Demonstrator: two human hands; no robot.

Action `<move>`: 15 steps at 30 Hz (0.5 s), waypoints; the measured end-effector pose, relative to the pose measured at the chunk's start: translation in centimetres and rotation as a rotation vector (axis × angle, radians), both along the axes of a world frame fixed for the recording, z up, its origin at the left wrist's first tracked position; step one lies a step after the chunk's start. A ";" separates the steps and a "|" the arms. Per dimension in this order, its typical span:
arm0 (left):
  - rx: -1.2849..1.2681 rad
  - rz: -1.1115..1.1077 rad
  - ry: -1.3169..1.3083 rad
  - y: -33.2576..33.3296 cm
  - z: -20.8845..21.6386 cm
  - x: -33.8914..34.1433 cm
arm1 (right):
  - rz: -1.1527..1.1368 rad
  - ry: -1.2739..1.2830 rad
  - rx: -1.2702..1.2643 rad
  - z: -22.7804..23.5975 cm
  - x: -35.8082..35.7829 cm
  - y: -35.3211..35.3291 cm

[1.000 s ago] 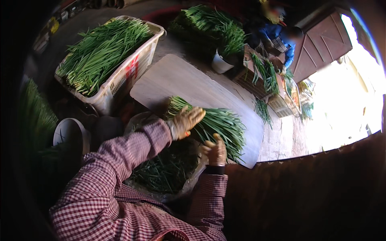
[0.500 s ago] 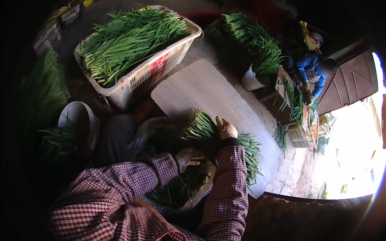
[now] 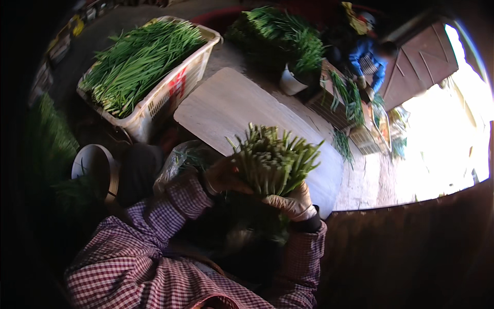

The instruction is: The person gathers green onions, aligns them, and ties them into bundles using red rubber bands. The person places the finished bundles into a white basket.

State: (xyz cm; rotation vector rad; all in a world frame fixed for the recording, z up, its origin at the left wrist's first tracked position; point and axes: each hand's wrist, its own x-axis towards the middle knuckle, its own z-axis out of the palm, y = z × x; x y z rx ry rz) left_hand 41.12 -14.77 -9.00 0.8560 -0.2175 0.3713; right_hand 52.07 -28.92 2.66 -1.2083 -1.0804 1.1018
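A thick bunch of garlic chives (image 3: pixel 278 159) is held upright in front of me, its pale cut ends turned up toward me. My gloved right hand (image 3: pixel 293 203) is closed round its lower right side. On the left side my left hand (image 3: pixel 225 175) presses against the same bunch, its fingers partly hidden in shadow and behind the stalks. The leafy lower end drops into the dark and is mostly hidden. Behind the bunch lies a pale smooth board (image 3: pixel 226 103), partly covered by it.
A white plastic crate (image 3: pixel 177 85) heaped with chives stands at the far left. Nearer are a white bucket (image 3: pixel 93 157) and a clear plastic bag (image 3: pixel 175 162). Another bucket (image 3: pixel 292 82) stands below piled greens. A co-worker in blue (image 3: pixel 371 62) handles greens at crates, far right.
The bunch has been raised off the board and tipped, so its cut ends face me. My left hand has come up onto it, while my right hand has shifted underneath. The view has turned rightward.
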 end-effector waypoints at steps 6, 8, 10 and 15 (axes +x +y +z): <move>0.859 0.317 0.227 0.5 10.9 -10.5 | -0.274 0.215 0.270 -4.0 -6.6 -2.6; 0.822 0.460 0.201 1.3 8.1 -12.8 | -0.291 0.321 0.259 -4.8 -9.3 -1.4; 1.301 0.476 0.213 0.2 9.1 -13.4 | -0.284 0.416 0.278 -7.2 -10.8 -0.7; 0.088 0.236 0.284 -2.6 5.5 -14.5 | -0.204 0.445 0.153 -8.5 -14.3 0.8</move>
